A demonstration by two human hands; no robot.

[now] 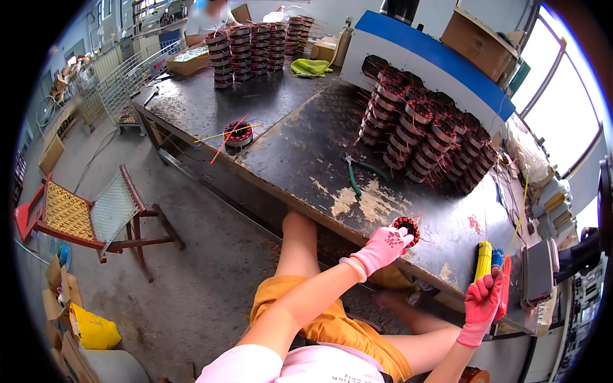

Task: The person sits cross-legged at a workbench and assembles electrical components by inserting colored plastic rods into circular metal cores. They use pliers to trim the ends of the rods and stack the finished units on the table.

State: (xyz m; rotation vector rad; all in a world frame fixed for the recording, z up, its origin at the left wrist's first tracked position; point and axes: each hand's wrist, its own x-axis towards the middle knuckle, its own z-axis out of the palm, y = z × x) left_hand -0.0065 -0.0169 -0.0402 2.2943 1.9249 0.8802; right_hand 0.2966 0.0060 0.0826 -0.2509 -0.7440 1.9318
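- The stator (414,230) is held above or on the near edge of the tabletop (297,150) by the left hand (387,244); the grip is closed around its side. Contact with the surface cannot be confirmed.
- The right hand (483,295) is positioned at the wire bundles. Its fingers are drawn together; whether a wire is held cannot be told.
- The yellow bundle (483,260), blue bundle (497,256) and red bundle (505,287) are arranged side by side.
- The pliers (354,179) are laid with green handles spread.
- The second stator (238,136) is placed left of the pliers, crossed by coloured wires.
- Stator stacks (418,124) are stood before the blue-and-white machine (434,54).
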